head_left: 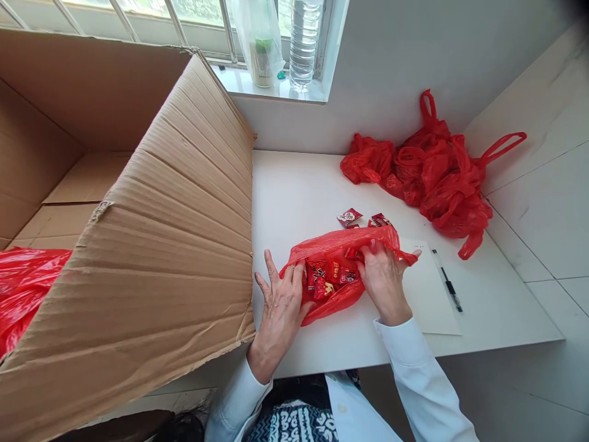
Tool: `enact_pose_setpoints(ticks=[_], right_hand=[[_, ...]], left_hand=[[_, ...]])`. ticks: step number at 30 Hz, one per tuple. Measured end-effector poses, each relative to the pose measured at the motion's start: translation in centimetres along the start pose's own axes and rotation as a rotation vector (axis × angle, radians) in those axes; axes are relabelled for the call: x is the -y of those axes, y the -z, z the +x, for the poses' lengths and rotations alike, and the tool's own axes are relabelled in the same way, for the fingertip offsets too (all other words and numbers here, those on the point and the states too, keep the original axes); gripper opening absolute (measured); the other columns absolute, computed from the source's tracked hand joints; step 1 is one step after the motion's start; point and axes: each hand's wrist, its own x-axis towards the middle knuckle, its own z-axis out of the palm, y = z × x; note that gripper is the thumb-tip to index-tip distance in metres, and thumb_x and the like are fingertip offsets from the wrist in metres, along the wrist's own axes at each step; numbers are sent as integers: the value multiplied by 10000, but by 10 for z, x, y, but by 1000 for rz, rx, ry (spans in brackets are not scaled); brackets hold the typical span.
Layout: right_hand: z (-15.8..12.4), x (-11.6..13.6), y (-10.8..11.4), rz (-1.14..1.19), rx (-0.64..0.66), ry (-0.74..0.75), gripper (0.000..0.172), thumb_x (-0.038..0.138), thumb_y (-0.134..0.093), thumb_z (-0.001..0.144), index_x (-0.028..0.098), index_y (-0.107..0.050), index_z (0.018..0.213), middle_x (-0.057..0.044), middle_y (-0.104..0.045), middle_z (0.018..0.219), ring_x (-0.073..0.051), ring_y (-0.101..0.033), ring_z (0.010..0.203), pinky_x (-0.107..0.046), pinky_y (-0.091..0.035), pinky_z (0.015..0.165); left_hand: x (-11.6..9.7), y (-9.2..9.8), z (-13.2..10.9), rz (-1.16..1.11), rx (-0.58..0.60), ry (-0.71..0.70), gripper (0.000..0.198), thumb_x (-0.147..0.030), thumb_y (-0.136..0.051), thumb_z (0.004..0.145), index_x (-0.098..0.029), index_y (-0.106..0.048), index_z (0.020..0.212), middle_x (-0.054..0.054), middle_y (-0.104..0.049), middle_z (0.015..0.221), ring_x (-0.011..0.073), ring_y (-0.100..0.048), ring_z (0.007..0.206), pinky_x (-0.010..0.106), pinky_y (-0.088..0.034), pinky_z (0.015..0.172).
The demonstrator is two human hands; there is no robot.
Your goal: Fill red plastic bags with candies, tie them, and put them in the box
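Note:
A small red plastic bag lies open on the white table, with several red wrapped candies inside. My left hand rests on the bag's left edge, fingers spread, thumb pressing the plastic. My right hand is curled over the bag's right side, fingers pinching its rim. Two loose red candies lie on the table just beyond the bag.
A big open cardboard box fills the left, with red plastic in it. A heap of red bags sits at the back right. A white sheet and a pen lie at the right. Bottles stand on the windowsill.

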Motion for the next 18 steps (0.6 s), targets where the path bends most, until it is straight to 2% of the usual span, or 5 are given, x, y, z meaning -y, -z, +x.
enact_pose_setpoints(ticks=[5,10,13,15,18], right_hand=[[0,-2,-4,45,15,50,265,117,-471,818,171,-656,999,-129,-646,1029,-281,-597,931,-641,-235,983],[-9,-7,1,143,42,71,207,236,-488,836,200,-630,982,-45,-660,837,-219,-604,746,-638,-210,1007],[-14,-10,6,143,20,62,208,309,-507,860,190,-628,981,-43,-660,778,-216,-602,718,-565,-266,1014],[-16,-9,9,133,25,68,211,325,-521,871,182,-631,980,-52,-664,763,-221,-607,716,-524,-312,992],[-19,-5,14,104,91,72,180,288,-548,874,169,-639,973,-64,-677,774,-221,-622,730,-489,-349,972]], left_hand=[[3,0,-2,-12,13,16,698,-160,-671,785,-148,-352,1404,129,-510,1363,485,112,1412,788,-257,1002],[2,10,-5,-27,30,89,704,-183,-657,800,-158,-328,1422,138,-506,1358,476,123,1418,735,-383,960],[6,14,-8,-25,22,93,683,-162,-636,804,-162,-338,1418,124,-512,1347,455,130,1425,688,-412,978],[10,15,-11,-24,0,66,664,-133,-631,791,-160,-370,1401,112,-538,1304,436,131,1431,660,-400,1017],[16,14,-15,-24,-43,9,676,-108,-654,748,-145,-409,1378,104,-557,1256,411,153,1432,639,-306,1106]])
